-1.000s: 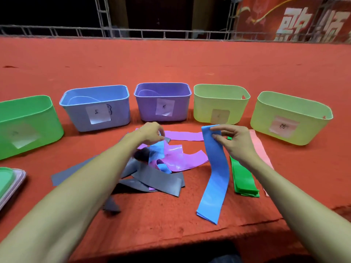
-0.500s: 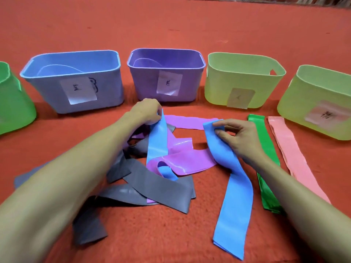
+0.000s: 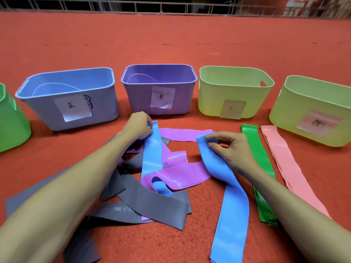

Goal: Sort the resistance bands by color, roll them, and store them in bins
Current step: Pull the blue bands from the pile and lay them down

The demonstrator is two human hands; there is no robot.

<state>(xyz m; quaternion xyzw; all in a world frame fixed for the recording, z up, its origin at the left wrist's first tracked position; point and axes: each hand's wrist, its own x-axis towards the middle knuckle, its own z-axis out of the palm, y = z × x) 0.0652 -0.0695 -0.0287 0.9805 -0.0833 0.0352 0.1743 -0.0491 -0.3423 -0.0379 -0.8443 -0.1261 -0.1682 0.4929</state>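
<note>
My left hand [image 3: 138,127] pinches the top end of a blue band [image 3: 152,154] that rises out of a tangled pile of purple bands [image 3: 182,175] and grey bands [image 3: 152,204]. My right hand [image 3: 228,149] pinches the upper end of a second blue band [image 3: 229,215], which trails down toward me across the red carpet. A green band stack [image 3: 258,160] and a pink band stack [image 3: 284,164] lie flat to the right. Behind stand a blue bin [image 3: 106,103], a purple bin [image 3: 182,103] and two yellow-green bins [image 3: 209,103] [image 3: 284,111].
A green bin [image 3: 11,130] sits at the far left edge. All bins carry paper labels. Red carpet [image 3: 171,44] stretches back to a metal railing [image 3: 171,6]. More grey bands lie near my left forearm.
My left hand has lifted a blue band out of the pile, from low in the tangle to upright. My right hand keeps its hold on the other blue band. The view has shifted closer.
</note>
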